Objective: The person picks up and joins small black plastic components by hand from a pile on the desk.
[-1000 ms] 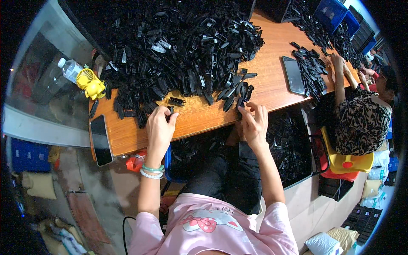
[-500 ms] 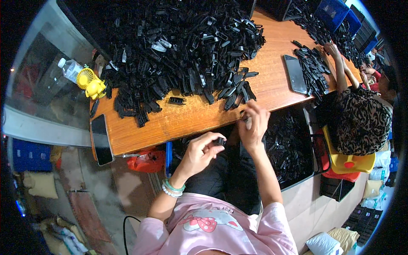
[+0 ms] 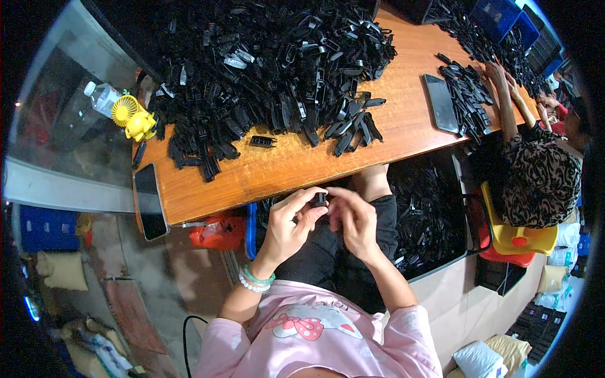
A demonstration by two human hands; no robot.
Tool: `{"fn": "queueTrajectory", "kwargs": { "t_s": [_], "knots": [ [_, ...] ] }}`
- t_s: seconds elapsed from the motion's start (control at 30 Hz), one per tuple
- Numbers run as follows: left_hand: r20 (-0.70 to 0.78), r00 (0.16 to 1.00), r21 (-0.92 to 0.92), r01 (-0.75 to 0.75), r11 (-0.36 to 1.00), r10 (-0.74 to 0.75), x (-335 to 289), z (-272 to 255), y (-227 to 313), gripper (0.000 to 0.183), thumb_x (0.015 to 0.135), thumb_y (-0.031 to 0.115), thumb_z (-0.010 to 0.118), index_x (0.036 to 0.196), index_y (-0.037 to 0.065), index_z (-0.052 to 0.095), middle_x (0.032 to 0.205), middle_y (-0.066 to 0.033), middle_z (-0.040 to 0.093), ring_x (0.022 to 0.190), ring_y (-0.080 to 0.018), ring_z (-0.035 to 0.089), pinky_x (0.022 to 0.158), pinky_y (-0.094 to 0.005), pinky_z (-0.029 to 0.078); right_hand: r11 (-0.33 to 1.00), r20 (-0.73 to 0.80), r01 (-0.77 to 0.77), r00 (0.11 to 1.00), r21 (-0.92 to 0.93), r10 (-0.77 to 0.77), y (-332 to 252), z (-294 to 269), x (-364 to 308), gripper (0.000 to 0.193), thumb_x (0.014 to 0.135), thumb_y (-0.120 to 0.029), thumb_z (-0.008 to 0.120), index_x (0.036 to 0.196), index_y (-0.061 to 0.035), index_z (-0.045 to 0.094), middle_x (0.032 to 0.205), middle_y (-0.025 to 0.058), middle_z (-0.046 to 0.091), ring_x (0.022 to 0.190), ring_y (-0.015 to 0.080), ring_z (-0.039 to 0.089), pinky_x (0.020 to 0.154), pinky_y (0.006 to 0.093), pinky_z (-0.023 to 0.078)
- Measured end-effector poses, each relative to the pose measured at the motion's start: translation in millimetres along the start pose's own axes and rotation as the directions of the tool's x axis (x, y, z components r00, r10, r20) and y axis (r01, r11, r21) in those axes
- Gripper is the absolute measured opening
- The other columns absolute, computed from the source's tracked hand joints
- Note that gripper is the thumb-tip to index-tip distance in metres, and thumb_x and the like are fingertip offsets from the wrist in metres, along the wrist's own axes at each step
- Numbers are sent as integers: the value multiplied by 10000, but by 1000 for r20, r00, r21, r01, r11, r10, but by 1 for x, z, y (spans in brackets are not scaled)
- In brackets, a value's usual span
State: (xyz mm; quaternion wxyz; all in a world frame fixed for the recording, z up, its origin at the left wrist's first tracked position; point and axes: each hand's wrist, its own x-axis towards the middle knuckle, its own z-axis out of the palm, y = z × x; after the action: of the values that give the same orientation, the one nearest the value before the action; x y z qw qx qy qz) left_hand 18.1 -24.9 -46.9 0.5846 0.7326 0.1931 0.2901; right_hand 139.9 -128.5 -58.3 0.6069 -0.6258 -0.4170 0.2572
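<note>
beside the near edge of the wooden table (image 3: 283,174), the left hand (image 3: 291,220) is pinching a small black plastic part (image 3: 319,200), apparently exposing it to the right hand (image 3: 355,225), whose curled fingers are hovering close, grasp indeterminable.

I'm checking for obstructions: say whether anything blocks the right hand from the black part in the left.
Nothing visible does: the left hand pinches the black part and the right hand is close beside it; contact unclear.
</note>
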Motion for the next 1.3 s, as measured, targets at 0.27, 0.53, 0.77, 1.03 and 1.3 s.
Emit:
{"fn": "queueTrajectory", "kwargs": {
  "t_s": [0.27,0.53,0.77,1.03,1.3],
  "knots": [
    [21,968,-313,245,918,-252,-27,4,-37,250,922,111,529,1134,-22,538,852,-105,647,532,-80,548,469,-202,447,881,443,148,893,-449,75,111,22,-53,216,834,-66,560,1036,-26,625,1039,165,592,1032,320,541,896,381,422],
    [23,918,-255,388,886,-395,-44,-7,-55,256,916,127,541,1118,-31,555,874,-116,659,515,-89,552,444,-200,438,715,399,200,909,-670,120,109,18,-86,357,801,-96,510,1126,39,575,1199,216,512,1189,345,440,1064,424,290],
    [20,908,-234,412,881,-419,-52,-13,-57,259,916,149,548,1102,-31,565,861,-120,664,513,-95,555,438,-208,441,125,341,320,914,-939,219,78,-19,-90,406,801,-167,470,1127,55,565,1173,188,532,1195,308,426,1079,498,209],
    [372,830,-272,525,807,-415,-74,8,-60,246,916,139,532,1126,9,531,803,-32,599,658,-96,606,519,-208,468,987,106,-84,989,-139,99,20,-10,-50,268,880,-70,502,1120,35,554,1038,171,613,991,292,593,880,338,455],
    [368,800,-655,585,478,-474,-78,5,-47,276,936,240,520,1088,10,504,865,-91,596,600,-166,612,480,-252,497,981,-98,-187,977,49,191,28,11,-78,206,837,-73,619,1028,6,620,986,135,651,884,222,621,780,298,479]
  ]
}}
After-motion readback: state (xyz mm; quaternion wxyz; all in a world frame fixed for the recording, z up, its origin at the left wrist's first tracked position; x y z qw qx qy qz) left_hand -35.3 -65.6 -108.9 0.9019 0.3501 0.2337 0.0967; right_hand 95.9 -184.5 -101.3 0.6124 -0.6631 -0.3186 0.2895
